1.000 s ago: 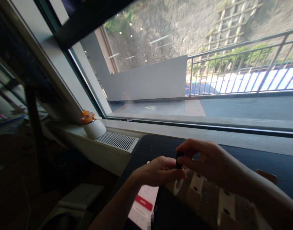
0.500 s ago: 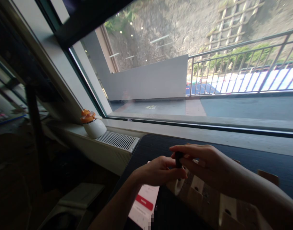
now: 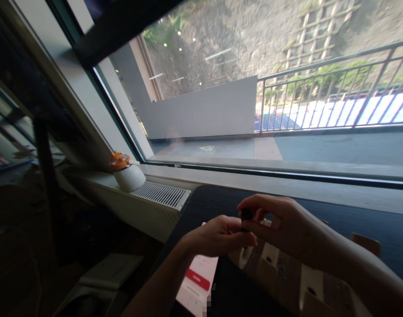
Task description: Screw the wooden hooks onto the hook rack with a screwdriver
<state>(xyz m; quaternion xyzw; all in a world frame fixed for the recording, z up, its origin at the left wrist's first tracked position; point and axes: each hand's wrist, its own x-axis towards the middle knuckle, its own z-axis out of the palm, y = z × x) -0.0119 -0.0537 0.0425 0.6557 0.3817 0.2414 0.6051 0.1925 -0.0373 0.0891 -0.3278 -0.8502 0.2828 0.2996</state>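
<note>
Right of centre, low in the frame, my right hand point(image 3: 276, 224) pinches a small black cylindrical piece point(image 3: 246, 215) upright between thumb and fingers. My left hand point(image 3: 217, 235) meets its lower end; I cannot tell whether it grips. A striped wooden block point(image 3: 287, 277) with dark holes sits lower right, a lit pale phone screen point(image 3: 192, 294) bottom centre.

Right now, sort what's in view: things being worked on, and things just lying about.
Being worked on:
- small dark cylinder, pinched by the right hand
- wooden piece with holes, close by, seemingly

Apparently just lying about:
- lit phone
- white container with orange top
</note>
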